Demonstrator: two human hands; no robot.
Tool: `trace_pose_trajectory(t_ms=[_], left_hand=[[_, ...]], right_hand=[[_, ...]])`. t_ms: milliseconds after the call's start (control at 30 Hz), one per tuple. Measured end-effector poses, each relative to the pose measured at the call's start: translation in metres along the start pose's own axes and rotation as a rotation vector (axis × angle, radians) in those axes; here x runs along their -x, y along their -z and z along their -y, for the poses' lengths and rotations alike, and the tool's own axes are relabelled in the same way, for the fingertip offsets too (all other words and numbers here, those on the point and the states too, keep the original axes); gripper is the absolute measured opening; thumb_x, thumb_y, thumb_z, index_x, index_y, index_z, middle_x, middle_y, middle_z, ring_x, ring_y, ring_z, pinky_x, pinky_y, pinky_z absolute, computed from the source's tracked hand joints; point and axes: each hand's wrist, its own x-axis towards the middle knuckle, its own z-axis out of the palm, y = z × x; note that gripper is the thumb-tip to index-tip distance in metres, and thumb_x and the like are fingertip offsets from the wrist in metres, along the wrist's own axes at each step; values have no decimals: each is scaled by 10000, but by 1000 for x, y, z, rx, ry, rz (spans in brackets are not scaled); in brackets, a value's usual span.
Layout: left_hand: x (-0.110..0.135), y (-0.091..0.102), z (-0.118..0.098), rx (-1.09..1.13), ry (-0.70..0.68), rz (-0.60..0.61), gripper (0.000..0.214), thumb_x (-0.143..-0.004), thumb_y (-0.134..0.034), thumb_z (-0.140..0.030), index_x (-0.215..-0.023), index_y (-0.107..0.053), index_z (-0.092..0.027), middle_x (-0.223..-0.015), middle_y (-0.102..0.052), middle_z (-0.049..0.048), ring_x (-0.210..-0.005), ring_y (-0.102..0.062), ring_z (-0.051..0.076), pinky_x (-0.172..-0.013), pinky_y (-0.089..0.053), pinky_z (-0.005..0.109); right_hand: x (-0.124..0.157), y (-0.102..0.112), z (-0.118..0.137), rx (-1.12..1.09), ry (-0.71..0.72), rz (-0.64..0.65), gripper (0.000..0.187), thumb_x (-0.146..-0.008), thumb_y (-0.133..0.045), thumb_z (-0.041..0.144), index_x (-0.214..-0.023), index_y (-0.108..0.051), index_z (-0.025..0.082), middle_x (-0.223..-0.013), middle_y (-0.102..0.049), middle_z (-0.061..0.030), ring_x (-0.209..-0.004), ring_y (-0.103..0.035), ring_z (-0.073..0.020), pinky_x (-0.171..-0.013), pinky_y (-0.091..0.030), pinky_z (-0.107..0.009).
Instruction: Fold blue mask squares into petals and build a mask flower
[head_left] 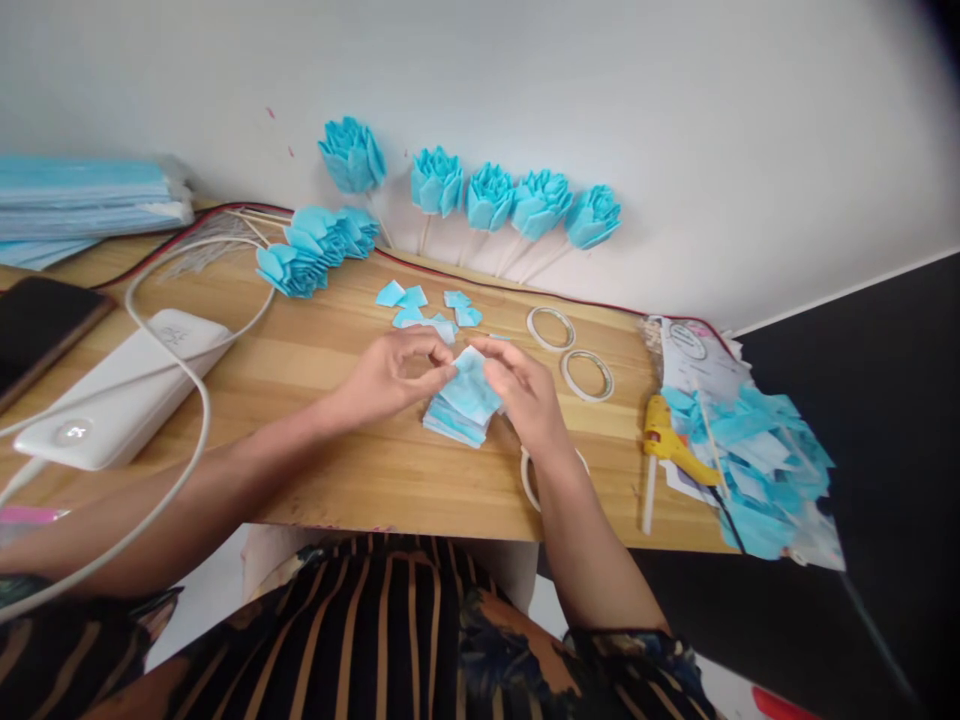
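Note:
A small light-blue fabric square (475,385) is held up by its edges between my two hands. My left hand (394,372) pinches its left corner with thumb and forefinger. On the other side my right hand (523,385) grips the right edge, its fingertips partly hidden. Just under the held square lies a stack of similar blue squares (456,424) on the wooden table (315,470). Beyond my fingers are several folded blue pieces (411,297) in a loose group.
Finished blue fabric flowers (490,197) on sticks lean against the wall. Tape rolls (587,376), a yellow glue gun (660,430) and a pile of blue scraps (772,450) lie to the right. On the left are a white power bank (127,385), its cable and a dark phone (41,325).

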Motion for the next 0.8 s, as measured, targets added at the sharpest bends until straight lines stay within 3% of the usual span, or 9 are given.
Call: trace_pose_trajectory(t_ms=[100, 200, 367, 500, 600, 700, 800], left_hand=[[1, -1, 0, -77, -39, 25, 224, -871, -653, -340, -703, -636, -192, -769, -694, 36, -789, -622, 176, -804, -479, 316], [1, -2, 0, -104, -46, 44, 226, -879, -646, -332, -705, -638, -189, -756, -688, 32, -777, -619, 174, -795, -470, 312], [1, -1, 2, -25, 24, 42, 217, -885, -639, -345, -752, -661, -176, -798, -689, 35, -797, -620, 174, -786, -475, 298], [1, 1, 0, 37, 83, 80, 218, -895, -609, -360, -813, -688, -174, -856, -710, 42, -838, -635, 194, -802, -481, 311], [1, 2, -3, 35, 79, -10, 204, -910, -602, -354, -860, -697, -181, -893, -720, 48, -864, -636, 205, -833, -478, 332], [3, 0, -4, -107, -68, -182, 218, -894, -645, -356, -750, -659, -193, -803, -686, 46, -812, -601, 204, -843, -455, 361], [5, -5, -2, -290, -217, -224, 244, -880, -671, -358, -692, -657, -203, -759, -679, 36, -773, -585, 194, -837, -432, 378]], right_hand=[[1, -5, 3, 36, -24, 10, 241, -838, -726, 467, -899, -741, 235, -884, -742, 5, -816, -651, -156, -750, -518, -295], [1, -9, 3, -5, -74, 16, 218, -829, -718, 420, -765, -689, 213, -688, -625, 34, -628, -518, -109, -592, -421, -254], [2, -13, -3, -169, -125, 5, 214, -831, -721, 416, -769, -680, 216, -669, -584, 45, -607, -478, -98, -578, -397, -244], [2, -12, -5, -164, -130, -44, 209, -832, -720, 414, -768, -680, 219, -666, -574, 46, -606, -472, -99, -580, -393, -245], [1, -12, -3, -107, -98, -118, 203, -845, -693, 395, -748, -660, 219, -678, -576, 39, -619, -476, -106, -592, -401, -252], [2, -13, 0, -22, -53, -168, 193, -860, -677, 379, -750, -654, 223, -700, -594, 31, -645, -494, -115, -617, -417, -261], [4, -15, 4, 89, -24, -217, 194, -857, -672, 369, -734, -642, 222, -676, -598, 32, -639, -507, -120, -622, -424, -263]])
